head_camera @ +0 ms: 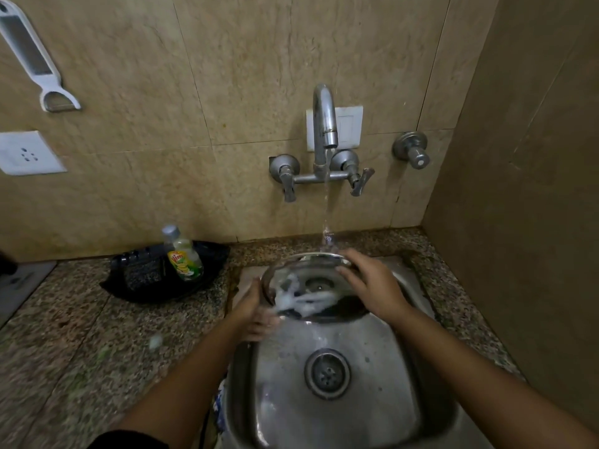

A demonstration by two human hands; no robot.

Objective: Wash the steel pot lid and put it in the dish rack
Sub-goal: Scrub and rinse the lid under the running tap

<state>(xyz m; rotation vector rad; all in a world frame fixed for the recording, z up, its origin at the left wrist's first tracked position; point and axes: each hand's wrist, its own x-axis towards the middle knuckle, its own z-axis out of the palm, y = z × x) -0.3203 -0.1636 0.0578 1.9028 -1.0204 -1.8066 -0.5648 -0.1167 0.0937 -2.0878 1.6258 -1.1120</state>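
Both the left hand (256, 307) and right hand (371, 285) grasp the round, foam-streaked steel lid (308, 298).

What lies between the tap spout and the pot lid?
Only a thin stream of water, falling from the tap spout toward the pot lid; head view.

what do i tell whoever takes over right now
Right hand grips the steel pot lid by its far rim, tilted over the sink under the running tap.
Left hand is at the lid's near-left edge, too blurred to judge its grip.
Done: lid soaped, foam on it.
Left: finish rinsing, then rack it; no dish rack in view.
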